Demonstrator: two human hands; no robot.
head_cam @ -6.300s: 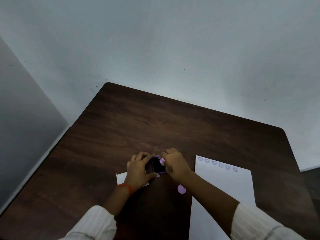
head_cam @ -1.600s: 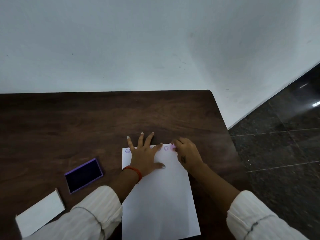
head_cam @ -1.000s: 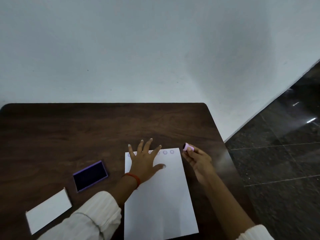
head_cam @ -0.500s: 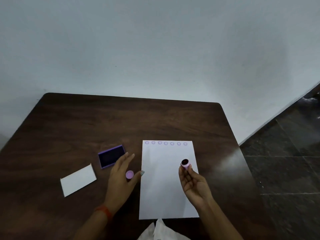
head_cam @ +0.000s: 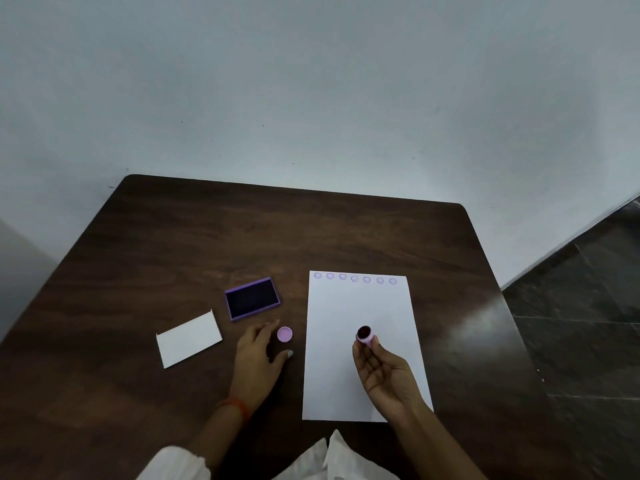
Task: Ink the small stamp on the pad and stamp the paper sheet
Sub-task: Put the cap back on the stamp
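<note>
My right hand holds the small pink stamp by its body above the white paper sheet, inked dark face turned up toward me. The sheet lies on the dark wooden table and bears a row of several purple round prints along its top edge. The open purple ink pad sits to the left of the sheet. My left hand rests palm down on the table, fingers apart, touching or almost touching the round pink stamp cap.
A white rectangular lid or card lies left of my left hand. The table's right edge drops to a dark tiled floor. A pale wall stands behind the table.
My right hand lifted the stamp off the sheet's top edge and turned its inked face up. My left hand left the sheet and moved left beside the pink cap.
</note>
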